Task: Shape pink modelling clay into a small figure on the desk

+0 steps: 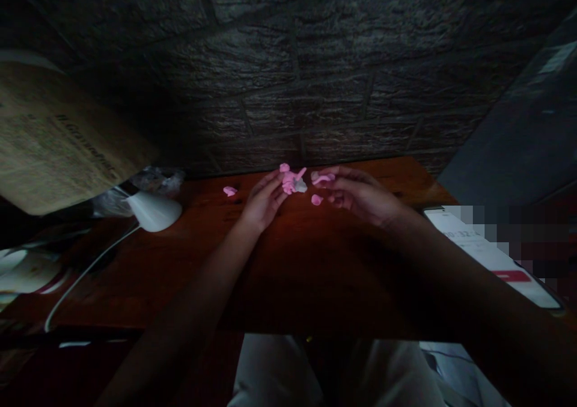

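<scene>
Small pink pieces lie at the far middle of a reddish wooden table (288, 263). My left hand (262, 201) reaches forward with fingers stretched toward a cluster of pink and white pieces (293, 183) and touches it at the fingertips. My right hand (360, 195) is beside the cluster, its fingers pinched on a thin pink piece (323, 178). One loose pink piece (317, 199) lies under the right hand's fingers. Another pink piece (229, 190) lies apart to the left.
A white lamp head (154, 210) with a bent white neck stands at the left, crumpled clear plastic (155, 181) behind it. A lit phone (491, 253) lies at the table's right edge. A dark brick wall rises behind the table. A cardboard sheet (49, 142) leans at the left.
</scene>
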The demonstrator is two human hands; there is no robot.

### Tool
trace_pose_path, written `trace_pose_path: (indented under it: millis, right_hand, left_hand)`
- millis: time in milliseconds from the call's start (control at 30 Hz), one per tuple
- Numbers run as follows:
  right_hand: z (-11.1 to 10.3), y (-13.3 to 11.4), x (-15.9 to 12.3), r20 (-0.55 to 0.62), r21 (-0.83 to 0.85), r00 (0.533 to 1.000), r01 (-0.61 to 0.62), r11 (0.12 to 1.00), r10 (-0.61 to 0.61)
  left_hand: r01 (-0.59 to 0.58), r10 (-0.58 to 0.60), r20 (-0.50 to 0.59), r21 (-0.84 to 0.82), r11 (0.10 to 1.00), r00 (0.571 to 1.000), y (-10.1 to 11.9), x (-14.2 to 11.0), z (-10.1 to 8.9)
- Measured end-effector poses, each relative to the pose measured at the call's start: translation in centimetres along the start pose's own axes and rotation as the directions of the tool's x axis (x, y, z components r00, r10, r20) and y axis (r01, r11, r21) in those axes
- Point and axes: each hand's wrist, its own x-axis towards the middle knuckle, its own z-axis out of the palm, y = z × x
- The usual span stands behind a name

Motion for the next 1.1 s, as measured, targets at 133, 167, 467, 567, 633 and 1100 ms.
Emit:
trace_pose_path:
  millis: [133,167,467,567,633,1100]
  right_hand:
    - [0.4,0.5,-0.1,0.036,0.078,0.990,-0.137,0.987,0.135]
    - [0.5,0.6,-0.1,0.039,0.104,0.987,-0.162,0.981,0.159]
    - [1.3,0.0,-0.4,0.065,0.161,0.974,-0.227,0.961,0.219]
    - [0.9,0.2,-0.2,0.014,0.071,0.983,-0.183,0.980,0.183]
    - [0.5,0.5,0.1,-0.050,-0.021,0.989,-0.143,0.989,0.142]
    - [-1.1,2.1,1.0,-0.129,-0.750,0.972,0.034,0.660,-0.197]
  left_hand:
    - [0.089,-0.093,-0.030,-0.102,0.991,0.995,0.3,-0.1,0.0]
    - [0.103,-0.106,-0.026,-0.119,0.988,0.994,0.3,-0.1,0.1]
    - [0.156,-0.153,0.031,-0.138,0.978,0.988,0.9,-1.0,0.6]
    - [0.105,-0.099,0.087,-0.077,0.991,0.991,1.1,-1.2,0.5]
    - [0.080,-0.072,0.118,-0.058,0.995,0.990,1.1,-1.4,0.4]
    - [-0.248,0.189,0.202,0.326,0.912,0.961,0.2,-1.5,-0.1]
